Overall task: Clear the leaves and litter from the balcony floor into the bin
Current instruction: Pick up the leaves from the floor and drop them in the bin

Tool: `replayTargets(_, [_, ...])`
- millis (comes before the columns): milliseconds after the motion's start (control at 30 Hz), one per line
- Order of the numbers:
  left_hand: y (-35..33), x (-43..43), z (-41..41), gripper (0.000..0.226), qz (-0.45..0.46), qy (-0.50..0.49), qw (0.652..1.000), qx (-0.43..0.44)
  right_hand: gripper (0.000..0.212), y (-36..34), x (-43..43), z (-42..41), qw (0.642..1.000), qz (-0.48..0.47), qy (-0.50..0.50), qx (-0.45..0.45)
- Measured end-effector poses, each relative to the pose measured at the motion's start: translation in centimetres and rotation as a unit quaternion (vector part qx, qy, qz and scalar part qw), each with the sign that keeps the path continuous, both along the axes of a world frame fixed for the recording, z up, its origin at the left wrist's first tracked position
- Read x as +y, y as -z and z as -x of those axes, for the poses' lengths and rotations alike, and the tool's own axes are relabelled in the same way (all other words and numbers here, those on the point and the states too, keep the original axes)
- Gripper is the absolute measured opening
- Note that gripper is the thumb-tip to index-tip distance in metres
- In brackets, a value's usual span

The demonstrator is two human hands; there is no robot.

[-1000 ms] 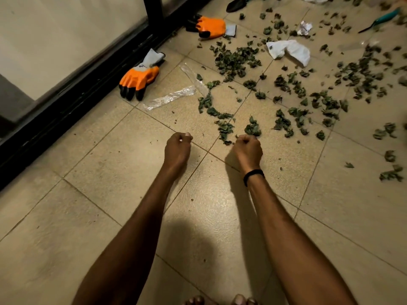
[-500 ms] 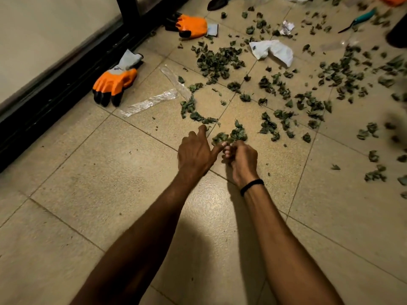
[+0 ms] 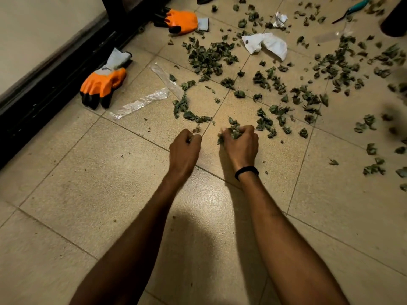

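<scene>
Head view: both your hands are down at the near edge of the mess. Half a sec ago your left hand [image 3: 185, 150] was spread, thumb out, raking a small clump toward the right one. Now its fingers are curled tight w/ only a scrap of green showing between them, so it holds v. little. Your right hand [image 3: 241, 144], the one w/ the black wristband [image 3: 246, 171], was a bare fist on tile a sec ago. Now its fingers wrap a wad of leaves [image 3: 234, 132] that pokes out past the knuckles.

So the rake-together looks done and a first handful is gathered. Next up, I'd say, is lift & carry to the bin, which isn't in view; the dark shape [image 3: 394, 20] top right can't be ID'd.

Most of the job is left. Leaves lie all over the floor [image 3: 88, 194] beyond your hands, thickest far-centre, more trailing right. Litter too: clear plastic strips [image 3: 141, 103] left of the leaves, crumpled paper [image 3: 264, 44] further back. Orange gloves [image 3: 103, 82] lie unused by the black door track [image 3: 44, 89]. Dry bits may drop from a loose fist, so squeeze firm before lifting.
</scene>
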State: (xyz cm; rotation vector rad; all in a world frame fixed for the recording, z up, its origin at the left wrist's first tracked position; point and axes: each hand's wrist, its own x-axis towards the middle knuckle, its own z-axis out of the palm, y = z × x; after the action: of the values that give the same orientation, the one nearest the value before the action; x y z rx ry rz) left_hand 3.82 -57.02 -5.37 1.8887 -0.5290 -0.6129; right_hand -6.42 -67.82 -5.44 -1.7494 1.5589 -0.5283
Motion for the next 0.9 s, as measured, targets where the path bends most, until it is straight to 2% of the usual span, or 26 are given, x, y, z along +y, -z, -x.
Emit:
replayTargets(100, [-0.4, -0.1, -0.3, 0.006, 0.078, -0.060, 0.976, 0.192, 0.041, 0.8, 0.6, 0.2, 0.995, 0.049, -0.059, 0.063])
replayTargets(167, [-0.4, -0.5, -0.4, 0.010, 0.121, -0.056, 0.948, 0.289, 0.031, 0.5, 0.7, 0.4, 0.996, 0.048, -0.059, 0.047])
replayTargets(267, [-0.6, -1.6, -0.2, 0.029, 0.194, -0.055, 0.888, 0.414, 0.024, 0.1, 0.2, 0.9, 0.997, -0.054, -0.023, -0.045])
replayTargets(333, [-0.8, -2.2, 0.1, 0.036, 0.221, -0.061, 0.863, 0.450, 0.021, -0.3, 0.1, 1.5, 0.975, -0.163, 0.003, -0.150])
replayTargets(367, [-0.9, -2.4, 0.2, 0.037, 0.223, -0.059, 0.862, 0.452, 0.017, -0.5, 0.1, 1.9, 0.956, -0.206, 0.013, -0.207])
replayTargets(433, [-1.0, -2.5, 0.5, 0.034, 0.197, -0.039, 0.884, 0.421, 0.014, -0.8, 0.0, 2.5, 0.923, -0.253, 0.033, -0.289])
replayTargets(567, [-0.1, -3.0, 1.0, 0.013, 0.055, 0.029, 0.964, 0.258, 0.031, -1.4, -0.3, 3.2, 0.909, -0.292, 0.052, -0.292])
replayTargets(633, [-0.4, -3.5, 1.6, 0.018, 0.011, 0.044, 0.980, 0.193, 0.032, -2.2, -0.2, 3.5, 0.877, -0.347, 0.079, -0.324])
replayTargets(700, [-0.6, -4.0, 2.1, 0.030, -0.047, 0.038, 0.994, 0.090, 0.023, -2.7, -0.2, 4.0, 0.839, -0.387, 0.113, -0.365])
replayTargets(800, [-0.2, -4.1, 2.5, 0.040, -0.131, 0.060, 0.982, -0.124, 0.017, -2.9, -0.3, 4.5, 0.818, -0.397, 0.145, -0.390])
replayTargets(867, [0.1, -4.3, 2.8, 0.039, -0.132, 0.088, 0.955, -0.249, 0.020, -2.9, -0.4, 4.7, 0.824, -0.396, 0.151, -0.375])
replayTargets(900, [0.2, -4.6, 2.9, 0.044, -0.123, 0.103, 0.945, -0.285, 0.022, -2.9, -0.5, 4.7, 0.832, -0.391, 0.155, -0.361])
